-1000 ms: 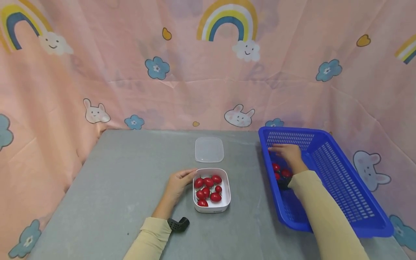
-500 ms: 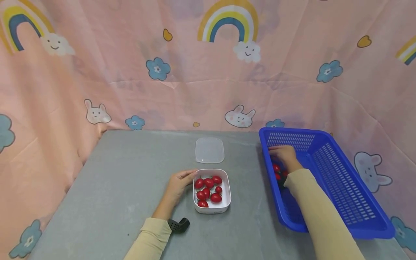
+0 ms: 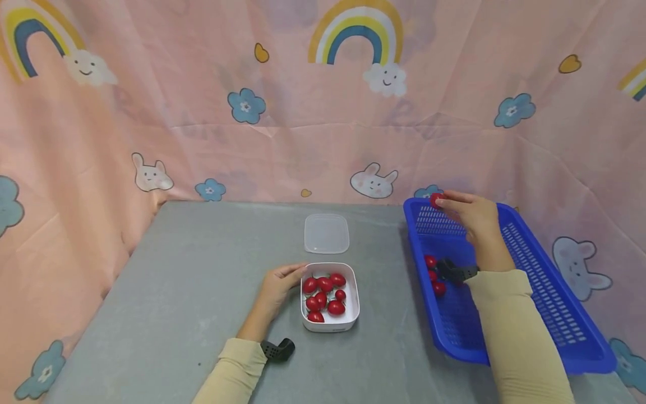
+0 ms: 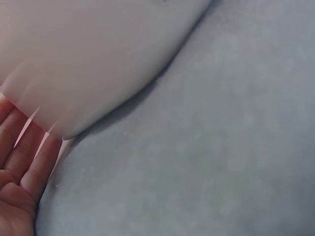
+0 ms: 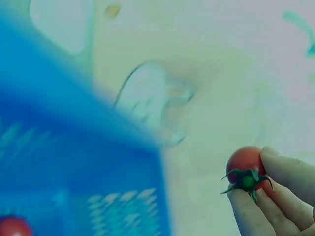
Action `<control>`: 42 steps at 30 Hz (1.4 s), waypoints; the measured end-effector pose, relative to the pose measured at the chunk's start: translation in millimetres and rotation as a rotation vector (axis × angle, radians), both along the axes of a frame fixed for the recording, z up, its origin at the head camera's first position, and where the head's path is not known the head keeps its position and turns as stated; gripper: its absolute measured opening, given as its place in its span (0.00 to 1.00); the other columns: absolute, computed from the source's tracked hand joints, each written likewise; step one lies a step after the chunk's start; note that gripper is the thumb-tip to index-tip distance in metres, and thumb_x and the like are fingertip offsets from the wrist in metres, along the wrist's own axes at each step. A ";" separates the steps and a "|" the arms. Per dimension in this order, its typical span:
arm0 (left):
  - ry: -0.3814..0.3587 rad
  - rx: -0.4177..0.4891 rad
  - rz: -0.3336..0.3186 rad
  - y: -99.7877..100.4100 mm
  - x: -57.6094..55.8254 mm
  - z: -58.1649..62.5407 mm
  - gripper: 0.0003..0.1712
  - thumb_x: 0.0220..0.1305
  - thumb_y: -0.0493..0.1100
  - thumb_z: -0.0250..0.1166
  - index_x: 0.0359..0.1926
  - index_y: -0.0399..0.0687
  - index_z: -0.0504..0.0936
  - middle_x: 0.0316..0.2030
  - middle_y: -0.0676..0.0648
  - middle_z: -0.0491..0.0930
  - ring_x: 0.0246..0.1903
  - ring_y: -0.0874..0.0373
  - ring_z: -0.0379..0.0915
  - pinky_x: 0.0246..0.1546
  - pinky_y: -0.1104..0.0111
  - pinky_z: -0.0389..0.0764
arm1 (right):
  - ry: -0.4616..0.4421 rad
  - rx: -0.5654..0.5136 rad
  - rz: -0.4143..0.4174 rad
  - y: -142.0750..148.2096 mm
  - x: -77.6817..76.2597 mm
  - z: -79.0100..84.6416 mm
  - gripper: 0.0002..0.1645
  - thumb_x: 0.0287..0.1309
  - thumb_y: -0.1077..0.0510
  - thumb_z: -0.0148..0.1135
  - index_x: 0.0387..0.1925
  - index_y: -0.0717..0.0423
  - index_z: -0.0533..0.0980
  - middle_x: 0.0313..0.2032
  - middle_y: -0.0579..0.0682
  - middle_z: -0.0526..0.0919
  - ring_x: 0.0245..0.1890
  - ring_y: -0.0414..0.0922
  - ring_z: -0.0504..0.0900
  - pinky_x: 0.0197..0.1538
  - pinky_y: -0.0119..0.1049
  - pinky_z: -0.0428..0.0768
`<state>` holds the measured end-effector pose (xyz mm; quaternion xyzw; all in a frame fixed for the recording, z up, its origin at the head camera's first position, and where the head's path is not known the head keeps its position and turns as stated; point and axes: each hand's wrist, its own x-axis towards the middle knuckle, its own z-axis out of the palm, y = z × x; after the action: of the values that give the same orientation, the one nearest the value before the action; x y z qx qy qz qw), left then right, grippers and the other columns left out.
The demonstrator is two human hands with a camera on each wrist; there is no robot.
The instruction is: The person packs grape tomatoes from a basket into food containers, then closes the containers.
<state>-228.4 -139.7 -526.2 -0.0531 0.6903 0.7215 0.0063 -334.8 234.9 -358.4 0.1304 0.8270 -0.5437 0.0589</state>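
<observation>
In the head view my right hand [image 3: 474, 219] is raised at the far rim of the blue basket [image 3: 434, 336]. Between thumb and fingertips it pinches a red cherry tomato [image 3: 436, 200], whose green stem cap shows in the right wrist view [image 5: 247, 169]. Several more tomatoes [image 3: 439, 288] lie along the basket's left side. My left hand [image 3: 275, 286] rests against the far left corner of a white square box [image 3: 330, 328]. In the left wrist view its fingers [image 4: 42, 167] lie fairly straight along the box's outer wall. Several cherry tomatoes [image 3: 325, 284] lie inside the box.
Behind the box a clear, square plastic lid [image 3: 326, 234] lies flat on the grey table [image 3: 202, 269]. A pink printed curtain [image 3: 292, 146] hangs along the back and sides. The basket's tall walls surround the tomatoes on the right.
My right hand has risen from low inside the basket to its far rim, bringing up a cherry tomato. The left hand and the box have stayed in place.
</observation>
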 end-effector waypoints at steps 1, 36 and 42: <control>0.002 0.001 0.000 -0.2 -0.1 0.0 0.16 0.64 0.40 0.67 0.49 0.33 0.85 0.48 0.40 0.87 0.43 0.66 0.80 0.47 0.72 0.81 | 0.027 -0.026 0.008 -4.4 4.5 5.7 0.47 0.57 0.36 0.66 0.72 0.51 0.65 0.66 0.49 0.76 0.63 0.43 0.79 0.74 0.50 0.61; -0.004 0.016 -0.006 -0.1 -0.4 1.9 0.16 0.65 0.40 0.66 0.50 0.33 0.85 0.49 0.40 0.86 0.40 0.68 0.83 0.49 0.70 0.82 | 0.223 -0.172 0.210 -114.3 125.8 -1.4 0.27 0.56 0.55 0.73 0.57 0.60 0.80 0.45 0.37 0.89 0.47 0.31 0.84 0.50 0.26 0.81; -0.001 0.026 -0.008 0.3 -1.6 0.2 0.16 0.65 0.39 0.65 0.50 0.32 0.84 0.48 0.40 0.87 0.39 0.68 0.83 0.46 0.73 0.81 | 0.165 -0.175 0.225 -132.2 133.2 -17.9 0.25 0.56 0.56 0.73 0.55 0.58 0.81 0.54 0.54 0.86 0.53 0.42 0.83 0.52 0.32 0.81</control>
<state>-230.0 -139.3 -526.0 -0.0504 0.6811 0.7303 0.0102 -201.6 102.7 -376.2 -0.0140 0.7879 -0.6125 0.0623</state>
